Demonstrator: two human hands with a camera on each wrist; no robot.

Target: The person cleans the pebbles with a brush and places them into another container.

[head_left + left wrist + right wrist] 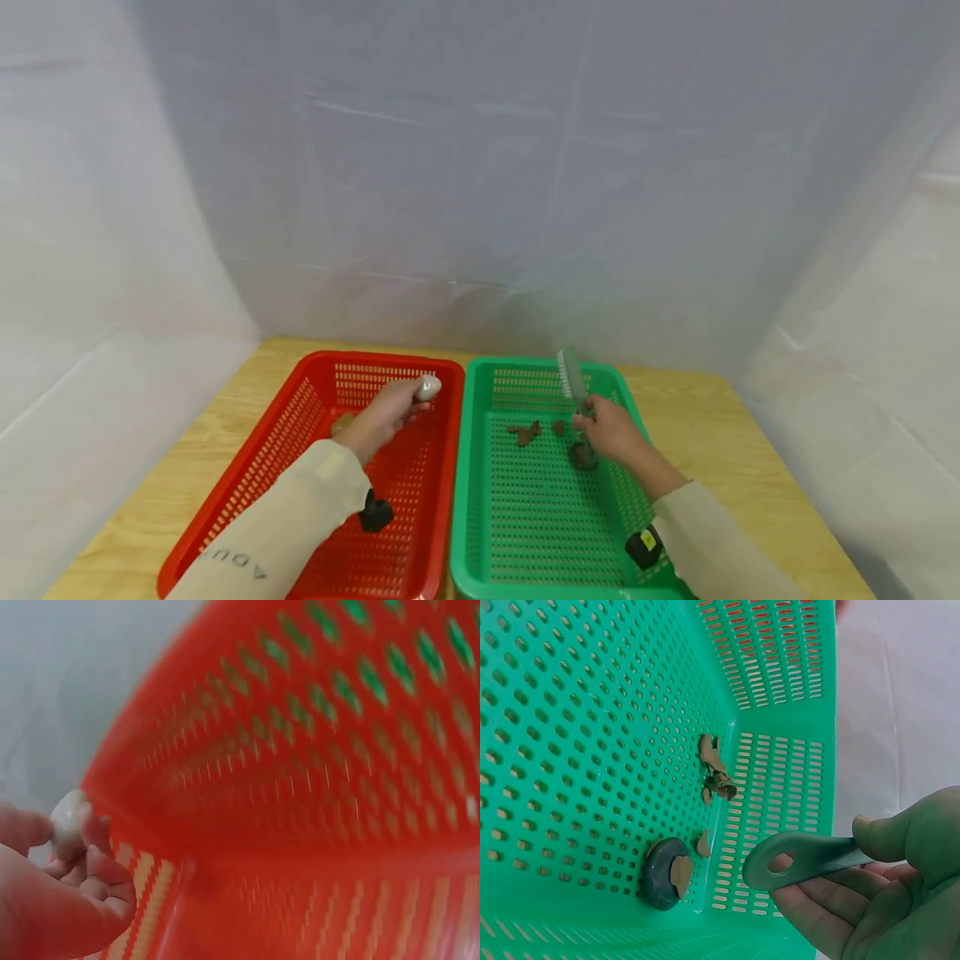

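Observation:
My left hand (388,412) pinches a smooth, pale, egg-shaped pebble (428,387) between thumb and fingers, above the far right part of the red basket (446,492). The left wrist view shows the pebble (67,825) up close, its surface shiny. My right hand (615,431) grips a grey-green brush (573,379) over the far right part of the green basket (462,492). White bristles point left; in the right wrist view, the handle (817,855) ends in a rounded tip with a hole. Below lies a dark rounded stone (658,877) with a brown flake on it.
Several brown curled flakes (525,433) lie on the green basket's floor toward the back. A yellowish object (342,423) sits in the red basket, partly hidden by the left arm. Both baskets stand side by side on a wooden table (697,433), with pale sheeting (465,167) around it.

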